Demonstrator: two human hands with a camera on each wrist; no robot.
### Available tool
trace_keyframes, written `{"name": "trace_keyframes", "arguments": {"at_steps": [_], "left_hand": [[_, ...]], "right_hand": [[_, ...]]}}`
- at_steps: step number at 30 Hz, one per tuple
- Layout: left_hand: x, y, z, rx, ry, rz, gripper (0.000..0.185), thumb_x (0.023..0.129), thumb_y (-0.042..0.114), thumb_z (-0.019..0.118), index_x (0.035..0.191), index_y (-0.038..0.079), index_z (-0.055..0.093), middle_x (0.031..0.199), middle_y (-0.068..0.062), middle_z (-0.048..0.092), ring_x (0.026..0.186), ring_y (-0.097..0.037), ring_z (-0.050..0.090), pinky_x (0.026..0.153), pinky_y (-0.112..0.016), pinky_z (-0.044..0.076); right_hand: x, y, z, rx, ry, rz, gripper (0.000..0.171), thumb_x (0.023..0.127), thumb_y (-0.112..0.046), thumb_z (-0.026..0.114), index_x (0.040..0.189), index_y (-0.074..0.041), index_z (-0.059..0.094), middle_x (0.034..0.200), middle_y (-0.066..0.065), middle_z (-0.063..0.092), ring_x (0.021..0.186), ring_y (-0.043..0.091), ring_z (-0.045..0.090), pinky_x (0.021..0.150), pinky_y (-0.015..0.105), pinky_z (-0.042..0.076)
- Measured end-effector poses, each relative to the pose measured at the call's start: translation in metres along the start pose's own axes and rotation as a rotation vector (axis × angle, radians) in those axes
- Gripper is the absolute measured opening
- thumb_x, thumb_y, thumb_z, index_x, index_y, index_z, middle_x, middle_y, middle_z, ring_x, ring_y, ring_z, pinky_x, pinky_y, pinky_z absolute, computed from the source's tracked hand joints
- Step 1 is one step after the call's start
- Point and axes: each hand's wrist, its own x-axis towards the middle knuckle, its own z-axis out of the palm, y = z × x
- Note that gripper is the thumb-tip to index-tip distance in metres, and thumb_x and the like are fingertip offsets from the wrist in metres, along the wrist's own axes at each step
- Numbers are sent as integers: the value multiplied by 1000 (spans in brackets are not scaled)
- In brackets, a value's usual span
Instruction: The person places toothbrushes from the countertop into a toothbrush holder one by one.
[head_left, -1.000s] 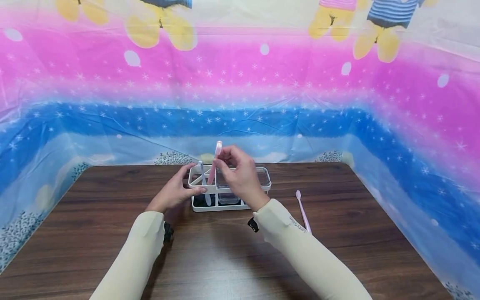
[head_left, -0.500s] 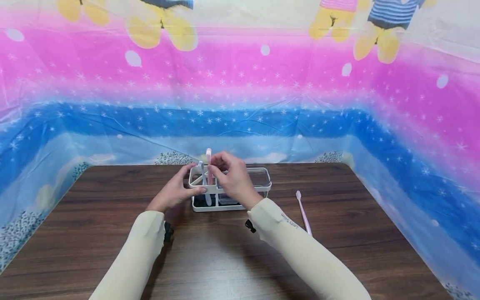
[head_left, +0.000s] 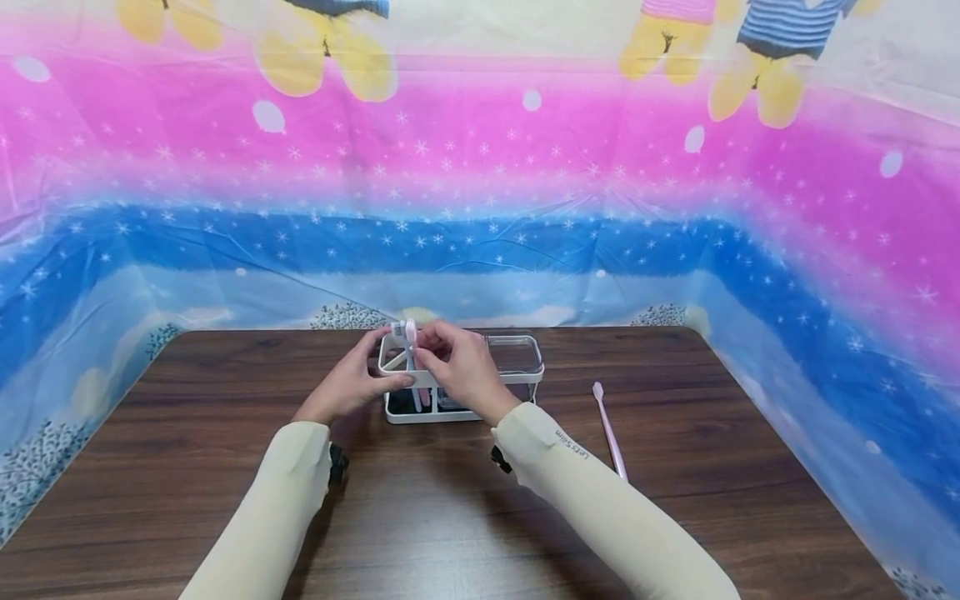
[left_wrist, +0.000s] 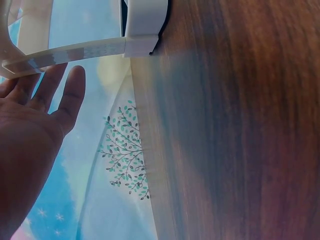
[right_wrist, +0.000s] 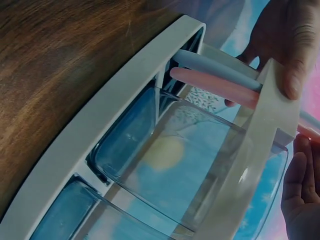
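1. A printed plastic sheet (head_left: 480, 192) in pink and blue bands with white stars walls in the wooden table (head_left: 450, 517) on three sides.
2. My white holder (head_left: 525, 373) stands mid-table, clear cups in its right compartments; my hands crowd its left end.
3. My left hand (head_left: 347, 385) braces the holder's left rim, thumb curled on the near edge.
4. My right hand (head_left: 459, 367) pinches the pink toothbrush (head_left: 412, 340) standing in the left compartment beside a white one (right_wrist: 220, 65).
5. A second pink toothbrush (head_left: 609, 431) lies right, well apart.
6. My right sleeve reads "Let's Slim" (head_left: 574, 442).
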Motion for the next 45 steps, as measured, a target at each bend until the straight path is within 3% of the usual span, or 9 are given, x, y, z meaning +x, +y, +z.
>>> {"name": "trace_keyframes", "arguments": {"at_steps": [14,25,30,36,45], "left_hand": [[0,2,0,4,-2,-10,98,78,46,75,150,14,18,128,-20,47,105,-32,54,83,-46,47],[0,3,-1,30,2,-14,100,77,48,75,151,14,17,130,-21,45,105,-33,55,84,-47,46],[-1,3,0,52,7,-18,101,76,49,75,151,15,17,130,-21,46,107,-33,54,85,-48,45],[-1,2,0,33,6,-17,100,76,47,76,151,15,17,125,-20,49,102,-31,56,79,-43,48],[-2,2,0,35,6,-19,101,76,48,76,151,15,17,125,-20,48,103,-32,56,78,-43,48]], "right_hand": [[-3,2,-1,-11,-51,50,8,89,-18,67,97,-16,64,88,-11,62,76,5,58,67,21,49],[-7,11,-18,-17,-32,88,31,82,-29,76,103,-9,64,93,-3,66,78,5,60,70,22,49],[-9,19,-30,-41,-4,111,31,83,-25,75,106,-8,65,93,-3,67,79,7,60,72,24,49],[-14,29,-45,-99,53,115,23,84,-26,74,102,-14,66,93,-5,66,78,9,59,70,25,49],[-20,43,-66,-130,97,112,18,84,-22,74,96,-9,68,90,-4,65,77,10,60,71,27,50]]}}
